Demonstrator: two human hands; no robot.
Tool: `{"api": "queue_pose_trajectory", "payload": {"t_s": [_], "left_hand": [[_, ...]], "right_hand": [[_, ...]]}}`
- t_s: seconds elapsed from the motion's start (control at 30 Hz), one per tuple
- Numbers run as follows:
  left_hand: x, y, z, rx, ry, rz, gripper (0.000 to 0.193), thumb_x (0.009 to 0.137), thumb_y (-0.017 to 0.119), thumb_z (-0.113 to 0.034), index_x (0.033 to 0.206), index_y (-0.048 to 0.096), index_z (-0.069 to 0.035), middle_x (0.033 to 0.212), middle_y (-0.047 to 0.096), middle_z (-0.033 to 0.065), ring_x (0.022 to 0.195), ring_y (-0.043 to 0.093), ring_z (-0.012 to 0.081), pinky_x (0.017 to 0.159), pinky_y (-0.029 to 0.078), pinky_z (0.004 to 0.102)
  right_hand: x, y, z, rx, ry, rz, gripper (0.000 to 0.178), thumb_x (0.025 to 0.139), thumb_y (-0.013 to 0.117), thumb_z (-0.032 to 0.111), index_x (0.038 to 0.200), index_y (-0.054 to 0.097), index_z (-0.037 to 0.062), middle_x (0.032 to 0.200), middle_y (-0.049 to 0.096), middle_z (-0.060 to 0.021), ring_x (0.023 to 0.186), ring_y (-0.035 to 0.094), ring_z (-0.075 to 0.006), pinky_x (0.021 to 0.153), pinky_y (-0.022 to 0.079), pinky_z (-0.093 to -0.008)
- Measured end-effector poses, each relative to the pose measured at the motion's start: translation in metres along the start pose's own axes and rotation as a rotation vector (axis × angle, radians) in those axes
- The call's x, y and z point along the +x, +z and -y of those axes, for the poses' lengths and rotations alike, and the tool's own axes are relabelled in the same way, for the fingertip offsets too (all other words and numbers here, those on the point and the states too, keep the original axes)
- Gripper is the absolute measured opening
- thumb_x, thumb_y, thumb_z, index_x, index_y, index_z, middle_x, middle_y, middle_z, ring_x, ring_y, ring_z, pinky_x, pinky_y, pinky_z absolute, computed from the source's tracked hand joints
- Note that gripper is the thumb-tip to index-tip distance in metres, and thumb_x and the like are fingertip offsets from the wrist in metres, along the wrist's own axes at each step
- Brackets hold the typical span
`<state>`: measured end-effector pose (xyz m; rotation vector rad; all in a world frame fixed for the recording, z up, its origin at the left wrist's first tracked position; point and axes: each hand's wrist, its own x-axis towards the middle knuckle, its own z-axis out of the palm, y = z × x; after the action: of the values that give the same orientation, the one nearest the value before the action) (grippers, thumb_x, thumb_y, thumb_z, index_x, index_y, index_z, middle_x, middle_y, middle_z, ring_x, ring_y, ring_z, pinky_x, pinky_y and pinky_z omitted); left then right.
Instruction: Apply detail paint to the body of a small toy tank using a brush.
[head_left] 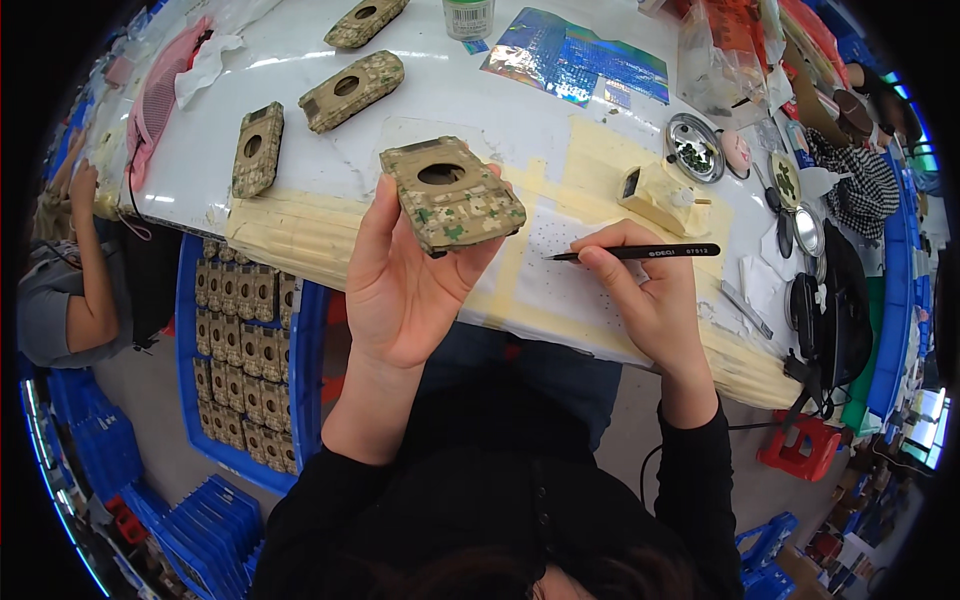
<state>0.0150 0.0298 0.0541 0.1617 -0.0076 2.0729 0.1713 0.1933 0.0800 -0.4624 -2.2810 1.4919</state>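
Observation:
My left hand (405, 305) holds a camouflage model tank hull (465, 210) up above the table's front edge, its round opening facing up. Fingers and thumb grip its sides. In my right hand (645, 290) are slim black tweezers (650, 251), pinched with the pointed tip toward the left, just right of the hull and apart from it. Below the tip lies a white sheet (545, 275) dotted with tiny dark specks. Three more camouflage hulls rest on the table: one hull (258, 150) at the left, another hull (350, 92) behind it, and a hull (366, 22) at the far edge.
A blue crate (187, 350) of several hulls stands at lower left. Shiny holographic film (575, 60) and a green-white jar (469, 18) lie farther back. At right are a round tin (695, 135) with green bits, a taped block (655, 197) and metal tweezers (747, 308). Another person (75, 290) sits far left.

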Motion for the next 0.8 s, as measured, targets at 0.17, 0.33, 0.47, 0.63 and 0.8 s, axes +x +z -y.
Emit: {"api": "queue_pose_trajectory", "payload": {"t_s": [0.17, 0.33, 0.47, 0.63, 0.8], "left_hand": [[-0.0001, -0.0003, -0.0007, -0.005, -0.008, -0.005, 0.068, 0.102, 0.042, -0.035, 0.147, 0.011, 0.006, 0.145, 0.03, 0.0298, 0.137, 0.034, 0.0373, 0.113, 0.036, 0.0455], [-0.0004, -0.0006, -0.0013, -0.022, -0.007, 0.007, 0.069, 0.102, 0.042, -0.035, 0.147, 0.011, 0.007, 0.145, 0.03, 0.0302, 0.136, 0.035, 0.0379, 0.112, 0.036, 0.0462], [-0.0009, 0.0001, -0.0014, -0.027, 0.003, -0.01, 0.069, 0.102, 0.043, -0.034, 0.147, 0.011, 0.007, 0.145, 0.03, 0.0306, 0.136, 0.035, 0.0382, 0.112, 0.037, 0.0465], [-0.0005, -0.0005, -0.0019, -0.039, -0.011, 0.014, 0.07, 0.102, 0.043, -0.035, 0.147, 0.01, 0.007, 0.145, 0.03, 0.0307, 0.136, 0.035, 0.0382, 0.112, 0.036, 0.0464], [-0.0009, 0.0028, -0.0015, -0.018, -0.003, -0.007, 0.07, 0.102, 0.042, -0.035, 0.147, 0.01, 0.007, 0.145, 0.03, 0.0306, 0.136, 0.035, 0.0381, 0.112, 0.037, 0.046]], "right_hand": [[0.0, 0.001, -0.001, 0.005, 0.02, -0.001, 0.014, 0.09, 0.065, 0.011, 0.089, 0.067, -0.0024, 0.079, 0.066, -0.0066, 0.074, 0.062, -0.0137, 0.069, 0.048, -0.0254], [-0.0002, 0.001, -0.0008, -0.007, 0.016, -0.002, 0.014, 0.09, 0.065, 0.011, 0.09, 0.067, -0.0025, 0.079, 0.066, -0.007, 0.074, 0.063, -0.0143, 0.069, 0.049, -0.0257], [0.0001, 0.0004, -0.0022, -0.019, -0.001, 0.003, 0.014, 0.09, 0.065, 0.011, 0.09, 0.067, -0.0025, 0.079, 0.066, -0.007, 0.074, 0.063, -0.0143, 0.069, 0.049, -0.0257], [-0.0001, 0.0013, -0.0015, 0.004, 0.013, -0.003, 0.014, 0.09, 0.065, 0.011, 0.09, 0.067, -0.0025, 0.079, 0.066, -0.007, 0.074, 0.063, -0.0142, 0.07, 0.049, -0.0259], [0.0, 0.0006, -0.0015, -0.014, 0.007, 0.0, 0.013, 0.09, 0.065, 0.011, 0.09, 0.067, -0.0024, 0.079, 0.066, -0.0071, 0.074, 0.063, -0.0139, 0.07, 0.049, -0.0259]]}}
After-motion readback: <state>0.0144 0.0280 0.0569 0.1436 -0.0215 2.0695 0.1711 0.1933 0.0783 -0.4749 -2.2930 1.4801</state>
